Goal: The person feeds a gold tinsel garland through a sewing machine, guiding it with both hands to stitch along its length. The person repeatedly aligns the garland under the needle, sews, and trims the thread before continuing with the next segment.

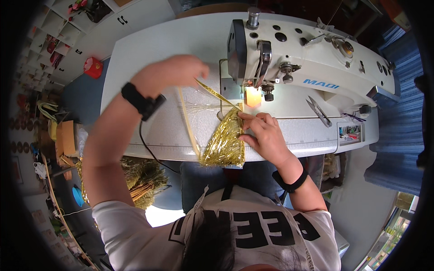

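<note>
My left hand [188, 71], a little blurred, has its fingers closed on a gold ribbon [215, 93], whose other end runs down to the top of a gold tinsel fringe piece [222, 142]. The fringe lies on the table, its lower end at the front edge. My right hand [262, 130] rests on the fringe's right-hand band, fingertips pressing it, thumb apart from the index finger. A pale yellow strip [186, 118] hangs at the left and reaches the fringe's lower left. Just above the right hand is the lit needle area of a sewing machine [315, 64].
Thread snips [318, 111] lie on the table right of the needle, near an inset tray [351, 132] of small items. A black cable [147, 145] crosses the table's front edge at left. More gold fringe [142, 179] is heaped below it. Loose threads lie left of the needle.
</note>
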### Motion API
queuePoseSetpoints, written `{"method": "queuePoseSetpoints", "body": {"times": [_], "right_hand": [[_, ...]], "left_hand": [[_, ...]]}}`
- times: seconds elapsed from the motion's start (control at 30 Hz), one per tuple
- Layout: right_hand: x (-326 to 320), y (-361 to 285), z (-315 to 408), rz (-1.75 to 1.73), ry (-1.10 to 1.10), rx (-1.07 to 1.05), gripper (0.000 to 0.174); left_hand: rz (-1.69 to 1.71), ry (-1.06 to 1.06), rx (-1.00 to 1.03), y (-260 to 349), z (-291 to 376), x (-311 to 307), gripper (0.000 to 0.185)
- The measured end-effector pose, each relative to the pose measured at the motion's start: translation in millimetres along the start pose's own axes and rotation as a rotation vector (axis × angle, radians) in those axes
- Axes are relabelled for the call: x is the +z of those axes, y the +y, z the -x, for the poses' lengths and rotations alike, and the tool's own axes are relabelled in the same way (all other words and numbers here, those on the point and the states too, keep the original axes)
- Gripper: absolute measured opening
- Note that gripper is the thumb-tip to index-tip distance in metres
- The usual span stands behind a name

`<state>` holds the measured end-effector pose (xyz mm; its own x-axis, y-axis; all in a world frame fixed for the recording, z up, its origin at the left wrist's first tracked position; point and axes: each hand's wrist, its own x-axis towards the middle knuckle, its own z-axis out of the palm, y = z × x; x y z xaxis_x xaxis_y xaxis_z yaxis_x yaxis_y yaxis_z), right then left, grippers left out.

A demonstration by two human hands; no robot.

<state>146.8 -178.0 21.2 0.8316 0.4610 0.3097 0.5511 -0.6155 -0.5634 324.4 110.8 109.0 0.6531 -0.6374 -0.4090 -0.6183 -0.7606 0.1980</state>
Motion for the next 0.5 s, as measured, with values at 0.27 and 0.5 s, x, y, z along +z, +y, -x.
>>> {"method": "queuePoseSetpoints", "body": {"times": [0.27, 0.5], "right_hand": [[1, 1, 0, -0.029, 0.029, 0.002, 0.03], [2, 2, 1, -0.015, 0.033, -0.002, 0.03]], "left_hand": [[-0.746, 1.224, -0.481, -84, 0, -104, 0.068], [-0.011, 0.807, -0.119, 113, 30, 70, 0.031]]}}
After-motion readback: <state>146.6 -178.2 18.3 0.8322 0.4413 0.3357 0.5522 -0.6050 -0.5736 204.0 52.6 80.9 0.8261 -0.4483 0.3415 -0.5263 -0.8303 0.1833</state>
